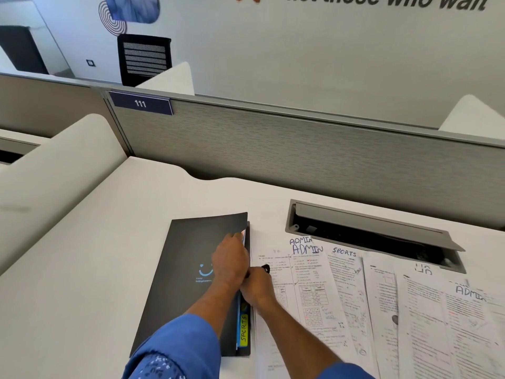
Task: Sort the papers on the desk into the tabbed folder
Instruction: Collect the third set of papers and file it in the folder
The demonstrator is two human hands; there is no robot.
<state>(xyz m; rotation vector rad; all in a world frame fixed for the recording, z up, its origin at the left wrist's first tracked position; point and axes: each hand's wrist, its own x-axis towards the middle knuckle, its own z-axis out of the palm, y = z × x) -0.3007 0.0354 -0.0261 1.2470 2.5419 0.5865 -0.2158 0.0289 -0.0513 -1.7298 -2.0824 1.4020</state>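
A black tabbed folder [185,258] with a blue smile logo lies shut on the desk, its top right corner slightly lifted. A yellow tab marked SPORTS [244,331] sticks out of its right edge. My left hand [229,262] lies on the cover, fingertips curled round the cover's right edge. My right hand [257,288] grips the folder's right edge just below, its fingers closed by a small black knob [266,268]. Printed papers [355,296] headed ADMIN [307,248] and SPORTS [344,252] fan out to the right of the folder.
An open grey cable tray [374,233] is set into the desk behind the papers. A grey partition [300,149] with a plate numbered 111 [140,103] closes off the back. A beige side divider [54,165] stands at the left.
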